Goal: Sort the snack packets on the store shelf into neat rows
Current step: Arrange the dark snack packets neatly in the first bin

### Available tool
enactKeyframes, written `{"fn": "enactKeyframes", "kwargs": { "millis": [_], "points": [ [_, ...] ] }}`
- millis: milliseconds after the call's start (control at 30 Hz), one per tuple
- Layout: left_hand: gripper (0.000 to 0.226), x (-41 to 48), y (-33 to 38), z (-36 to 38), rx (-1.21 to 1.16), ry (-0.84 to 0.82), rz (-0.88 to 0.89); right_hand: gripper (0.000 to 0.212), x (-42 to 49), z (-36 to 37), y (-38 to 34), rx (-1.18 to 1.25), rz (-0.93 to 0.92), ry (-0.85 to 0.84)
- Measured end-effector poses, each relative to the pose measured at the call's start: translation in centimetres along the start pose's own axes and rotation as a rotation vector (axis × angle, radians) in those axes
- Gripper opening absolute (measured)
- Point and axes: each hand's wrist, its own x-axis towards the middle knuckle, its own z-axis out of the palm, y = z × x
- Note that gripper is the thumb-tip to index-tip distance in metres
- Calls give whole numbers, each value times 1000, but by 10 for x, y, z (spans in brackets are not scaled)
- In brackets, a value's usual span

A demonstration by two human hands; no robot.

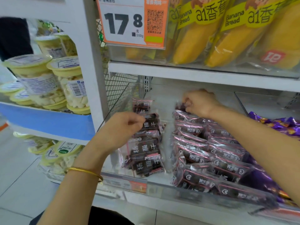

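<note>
L hand (123,127): thin gold bangle (86,172) at wrist, behind grip. R hand (199,103): wrist, forearm bare. Dark garment (105,216) below L forearm.

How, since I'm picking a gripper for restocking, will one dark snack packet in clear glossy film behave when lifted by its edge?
Probably floppy: the dark snack packets in clear glossy film lie slumped and overlapping, wrappers crinkled. Likely light: the left hand seems to pinch one packet by its edge with fingertips. The shiny film may be slippery.

Loose packets (144,153) left of stacked packet rows (209,153) on shelf (164,180)
</note>
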Motion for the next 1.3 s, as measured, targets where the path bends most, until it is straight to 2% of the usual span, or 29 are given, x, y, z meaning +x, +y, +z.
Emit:
{"fn": "enactKeyframes", "kwargs": {
  "millis": [100,167,233,333,500,633,767,833,933,1000,1133,1200,1300],
  "points": [
    [7,-7,0,-1,477,-36,32,28,-2,1,0,-36,9,-141],
    [27,-13,2,-1,743,-69,-27,34,-2,-4,-3,-51,-7,-110],
    [40,-20,5,2,886,-142,-88,38,-3,-6,-10,-53,-50,-41],
    [46,-21,7,10,980,-179,-127,37,-11,-8,-29,10,-169,50],
    [43,-16,3,10,877,-243,-127,34,-35,-9,-66,197,-366,54],
    [27,-14,-4,4,535,-201,4,37,-52,-6,-89,405,-450,-121],
    [27,-18,-2,-11,211,-121,74,35,-45,0,-93,450,-418,-104],
    [24,-20,-2,-17,137,-109,67,32,-41,3,-95,438,-438,-145],
    [11,-20,-4,-16,311,-222,81,33,-35,14,-98,238,-490,-71],
    [9,-18,-7,-10,441,-238,69,38,-31,21,-100,119,-496,-30],
    [23,-15,-7,-4,572,-264,-12,56,-24,32,-106,-60,-468,-99],
    [20,-14,-6,-3,573,-290,-39,58,-22,32,-109,-101,-450,-97],
    [12,-16,-4,-3,573,-321,-85,49,-23,27,-109,-51,-441,-113]
  ]
}}
